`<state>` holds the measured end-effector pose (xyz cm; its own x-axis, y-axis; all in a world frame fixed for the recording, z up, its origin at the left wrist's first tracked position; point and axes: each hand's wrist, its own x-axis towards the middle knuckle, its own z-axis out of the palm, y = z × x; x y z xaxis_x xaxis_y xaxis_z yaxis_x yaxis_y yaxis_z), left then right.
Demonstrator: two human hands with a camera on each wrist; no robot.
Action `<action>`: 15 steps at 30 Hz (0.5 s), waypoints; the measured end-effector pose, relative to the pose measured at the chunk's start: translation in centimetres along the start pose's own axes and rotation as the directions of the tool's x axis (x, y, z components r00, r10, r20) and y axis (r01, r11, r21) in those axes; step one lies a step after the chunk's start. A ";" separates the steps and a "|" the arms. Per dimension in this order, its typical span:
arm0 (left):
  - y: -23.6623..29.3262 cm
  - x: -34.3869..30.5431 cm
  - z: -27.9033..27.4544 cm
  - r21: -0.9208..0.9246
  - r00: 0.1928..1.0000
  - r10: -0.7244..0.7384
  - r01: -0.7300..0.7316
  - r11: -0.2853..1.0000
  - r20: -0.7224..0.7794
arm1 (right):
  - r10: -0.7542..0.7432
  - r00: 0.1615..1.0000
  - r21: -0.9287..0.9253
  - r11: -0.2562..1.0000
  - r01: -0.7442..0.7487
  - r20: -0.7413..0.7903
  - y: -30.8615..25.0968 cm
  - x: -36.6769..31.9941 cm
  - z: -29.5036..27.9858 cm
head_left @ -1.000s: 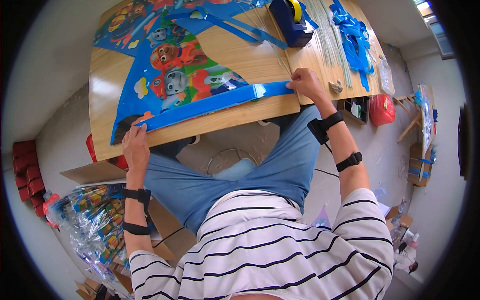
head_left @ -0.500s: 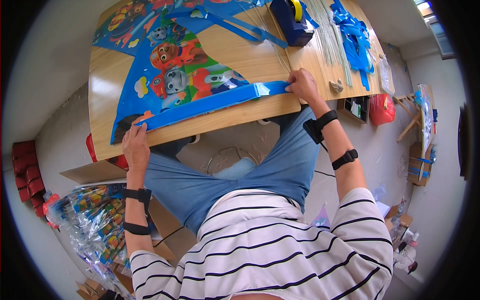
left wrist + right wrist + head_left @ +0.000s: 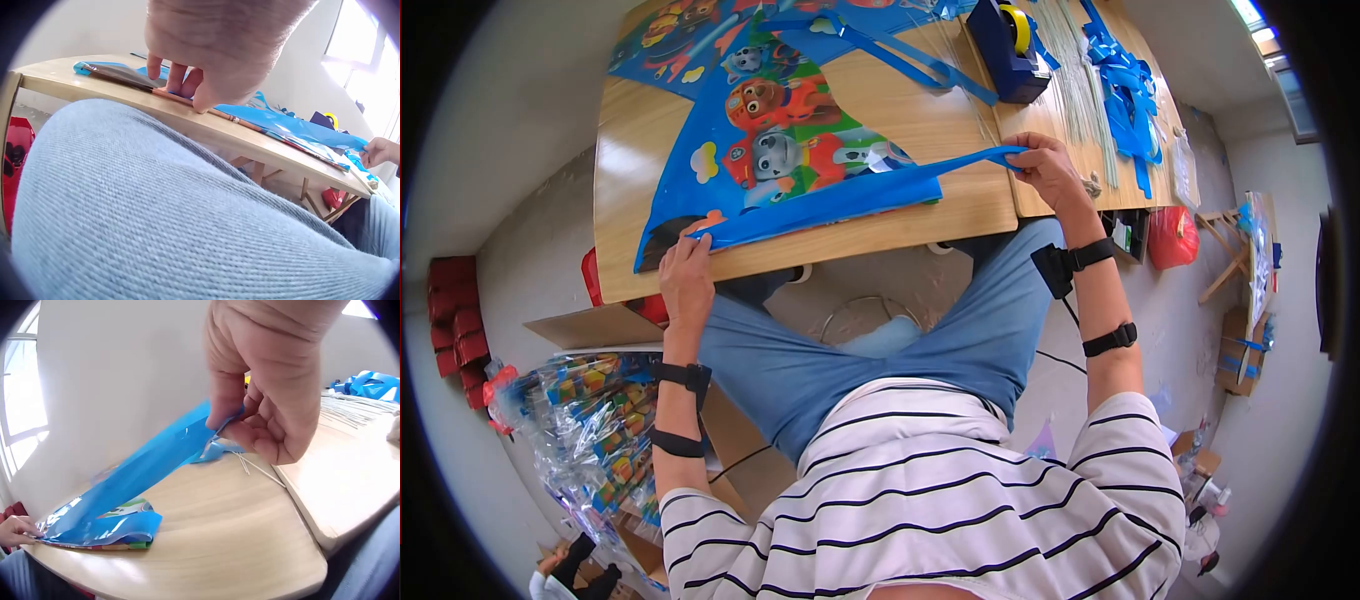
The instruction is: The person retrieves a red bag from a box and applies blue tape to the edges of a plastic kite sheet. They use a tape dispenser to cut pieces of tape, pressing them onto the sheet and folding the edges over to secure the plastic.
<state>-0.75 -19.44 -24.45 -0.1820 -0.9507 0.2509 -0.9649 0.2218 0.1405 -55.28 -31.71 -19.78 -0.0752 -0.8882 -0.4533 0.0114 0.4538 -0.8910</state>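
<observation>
A glossy blue plastic strip (image 3: 830, 205) runs along the near edge of a printed sheet (image 3: 772, 155) with cartoon dogs, its right part raised off the table. My right hand (image 3: 1048, 172) pinches the strip's right end between thumb and curled fingers; in the right wrist view the strip (image 3: 144, 459) slants up to that hand (image 3: 269, 394). At the sheet's near left corner, my left hand (image 3: 687, 280) pinches the edge where the strip ends. The left wrist view shows the left hand's (image 3: 215, 50) fingers and thumb at that edge.
A dark blue tape dispenser (image 3: 1012, 60) with a yellow roll stands at the back. Thin pale sticks (image 3: 1080, 110) and a heap of blue strips (image 3: 1128, 95) lie to the right. The wooden table (image 3: 975, 222) has a seam near my right hand. A red bag (image 3: 1172, 238) sits beyond it.
My right hand has moved right and lifted the strip's end, so the strip stretches up off the sheet's right end. The left hand stays at the corner. The head view has shifted slightly.
</observation>
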 end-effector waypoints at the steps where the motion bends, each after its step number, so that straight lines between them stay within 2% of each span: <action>1: 0.1 0.0 -0.1 0.013 1.000 -0.004 0.004 1.000 0.010 | 0.023 1.000 0.032 0.999 -0.024 0.007 -0.2 0.0 0.2; 5: 0.5 0.3 -0.2 0.045 1.000 0.007 -0.008 0.999 0.003 | 0.038 0.995 0.104 0.993 -0.047 0.093 0.3 0.9 -1.3; 15: 0.3 0.2 -0.2 -0.011 1.000 -0.017 0.018 1.000 0.024 | 0.028 0.999 0.050 0.998 -0.027 -0.018 -0.3 0.5 -1.4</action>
